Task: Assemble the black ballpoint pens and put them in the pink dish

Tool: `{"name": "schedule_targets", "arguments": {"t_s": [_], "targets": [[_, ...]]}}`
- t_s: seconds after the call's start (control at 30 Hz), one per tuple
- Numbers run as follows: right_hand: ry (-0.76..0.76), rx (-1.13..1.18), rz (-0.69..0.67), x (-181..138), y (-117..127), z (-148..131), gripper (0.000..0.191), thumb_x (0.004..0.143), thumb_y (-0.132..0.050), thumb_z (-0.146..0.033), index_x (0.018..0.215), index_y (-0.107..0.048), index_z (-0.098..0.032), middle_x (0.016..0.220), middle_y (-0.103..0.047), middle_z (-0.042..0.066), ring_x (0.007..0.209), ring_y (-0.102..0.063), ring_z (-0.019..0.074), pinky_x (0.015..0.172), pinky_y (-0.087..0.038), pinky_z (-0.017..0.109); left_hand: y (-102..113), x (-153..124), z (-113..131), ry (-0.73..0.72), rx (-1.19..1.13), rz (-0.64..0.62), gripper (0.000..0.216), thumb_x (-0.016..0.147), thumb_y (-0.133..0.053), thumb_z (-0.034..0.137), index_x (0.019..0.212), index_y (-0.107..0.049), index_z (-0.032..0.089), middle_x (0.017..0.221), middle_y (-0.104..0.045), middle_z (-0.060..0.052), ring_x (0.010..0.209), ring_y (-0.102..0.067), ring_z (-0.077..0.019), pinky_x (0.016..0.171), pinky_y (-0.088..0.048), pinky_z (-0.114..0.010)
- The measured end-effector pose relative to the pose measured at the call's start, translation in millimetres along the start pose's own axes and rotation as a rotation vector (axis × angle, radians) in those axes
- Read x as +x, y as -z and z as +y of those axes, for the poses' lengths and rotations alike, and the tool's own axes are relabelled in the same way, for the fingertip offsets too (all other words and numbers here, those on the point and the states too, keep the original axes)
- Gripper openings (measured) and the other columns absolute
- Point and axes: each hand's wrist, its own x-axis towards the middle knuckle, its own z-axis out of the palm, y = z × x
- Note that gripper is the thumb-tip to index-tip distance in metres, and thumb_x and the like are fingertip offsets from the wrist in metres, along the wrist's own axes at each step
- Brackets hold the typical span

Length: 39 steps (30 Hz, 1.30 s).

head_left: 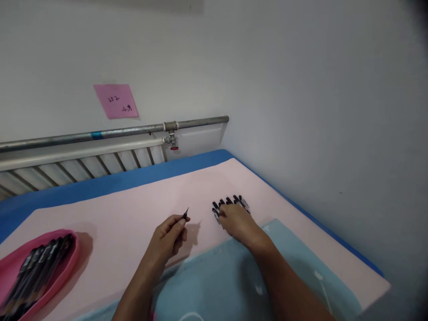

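My left hand (pixel 170 234) is closed in a pinch on a thin black pen part (pixel 185 213), whose pointed tip sticks up past the fingers. My right hand (pixel 238 223) lies over a small heap of black pen caps (pixel 230 203) on the pink table cover (pixel 133 218), fingers curled down onto them; what they grip is hidden. At the far left a pink tray (pixel 72 256) holds several black pens (pixel 36 267) lying side by side.
A light blue cloth (pixel 214 285) covers the near part of the table. The blue table edge (pixel 133 178) runs along the back and right. Behind it stand a white radiator (pixel 76 165), a metal pipe (pixel 133 130) with a valve, and a pink note (pixel 116 100) on the wall.
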Motion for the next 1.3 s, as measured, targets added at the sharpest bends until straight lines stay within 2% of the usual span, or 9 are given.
{"name": "schedule_targets", "arguments": {"t_s": [0.17, 0.3, 0.67, 0.8, 0.87, 0.97, 1.07, 1.17, 1.3], "targets": [[0.015, -0.12, -0.094, -6, -1, -10, 0.02, 0.067, -0.046, -0.008, 0.072, -0.066, -0.011, 0.077, -0.067, 0.014, 0.071, -0.06, 0.0219, 0.056, -0.032, 0.027, 0, 2, -1, 0.002, 0.005, -0.009, 0.031, 0.075, -0.052, 0.044, 0.092, -0.055, 0.018, 0.056, -0.046, 0.005, 0.036, -0.027, -0.0016, 0.035, -0.013, -0.017], [0.039, -0.176, -0.131, -10, -2, -17, 0.023, 0.068, -0.045, -0.005, 0.075, -0.066, -0.011, 0.079, -0.067, 0.015, 0.076, -0.061, 0.0233, 0.059, -0.035, 0.027, -1, 3, 1, 0.011, 0.016, -0.009, 0.031, 0.074, -0.052, 0.044, 0.091, -0.055, 0.017, 0.056, -0.046, 0.005, 0.036, -0.027, -0.0016, 0.035, -0.013, -0.017], [0.104, -0.22, -0.142, -20, -9, -28, 0.023, 0.067, -0.046, -0.002, 0.077, -0.065, -0.011, 0.082, -0.067, 0.016, 0.08, -0.062, 0.0253, 0.061, -0.038, 0.028, -1, 0, 0, 0.009, 0.05, -0.001, 0.032, 0.074, -0.052, 0.045, 0.089, -0.056, 0.017, 0.056, -0.046, 0.005, 0.037, -0.027, -0.0016, 0.035, -0.014, -0.016], [0.135, -0.192, -0.097, -19, -6, -29, 0.019, 0.069, -0.046, -0.008, 0.075, -0.064, -0.013, 0.08, -0.067, 0.013, 0.076, -0.061, 0.0222, 0.06, -0.037, 0.027, -2, -1, 1, 0.015, 0.05, -0.007, 0.032, 0.074, -0.053, 0.045, 0.089, -0.056, 0.017, 0.056, -0.046, 0.005, 0.037, -0.027, -0.0014, 0.035, -0.014, -0.016], [0.159, -0.055, -0.027, -17, -2, -30, 0.017, 0.072, -0.046, -0.013, 0.077, -0.062, -0.015, 0.077, -0.066, 0.008, 0.072, -0.059, 0.0179, 0.058, -0.036, 0.024, -3, -1, 1, 0.025, 0.032, -0.008, 0.032, 0.074, -0.053, 0.044, 0.089, -0.056, 0.017, 0.056, -0.046, 0.005, 0.036, -0.028, -0.0013, 0.035, -0.014, -0.016], [0.178, 0.409, 0.062, -16, 6, -34, 0.014, 0.071, -0.047, -0.016, 0.075, -0.06, -0.018, 0.067, -0.062, 0.0, 0.061, -0.054, 0.0113, 0.055, -0.036, 0.02, -5, 0, 0, 0.051, -0.032, -0.012, 0.031, 0.072, -0.056, 0.042, 0.089, -0.056, 0.016, 0.055, -0.045, 0.006, 0.035, -0.028, -0.0007, 0.034, -0.013, -0.016], [0.192, 0.79, 0.048, -18, 7, -41, 0.01, 0.069, -0.049, -0.017, 0.071, -0.058, -0.018, 0.059, -0.056, -0.004, 0.054, -0.049, 0.0086, 0.053, -0.036, 0.019, -7, 0, -1, 0.082, -0.129, -0.042, 0.03, 0.07, -0.059, 0.04, 0.087, -0.056, 0.016, 0.059, -0.048, 0.005, 0.033, -0.026, 0.0003, 0.032, -0.011, -0.016], [0.226, 0.965, 0.062, -22, 3, -48, 0.006, 0.069, -0.052, -0.018, 0.071, -0.057, -0.017, 0.062, -0.055, -0.004, 0.057, -0.05, 0.0086, 0.055, -0.038, 0.019, -9, -1, 0, 0.094, -0.213, -0.106, 0.027, 0.072, -0.058, 0.039, 0.082, -0.056, 0.014, 0.063, -0.051, 0.003, 0.032, -0.025, 0.0009, 0.031, -0.01, -0.016], [0.287, 1.015, 0.051, -24, -2, -55, 0.005, 0.07, -0.052, -0.017, 0.07, -0.057, -0.017, 0.061, -0.058, -0.003, 0.059, -0.052, 0.0098, 0.056, -0.039, 0.02, -8, -1, 0, 0.11, -0.261, -0.164, 0.029, 0.075, -0.055, 0.04, 0.068, -0.053, 0.012, 0.049, -0.041, 0.006, 0.031, -0.021, 0.0006, 0.031, -0.01, -0.016]]}}
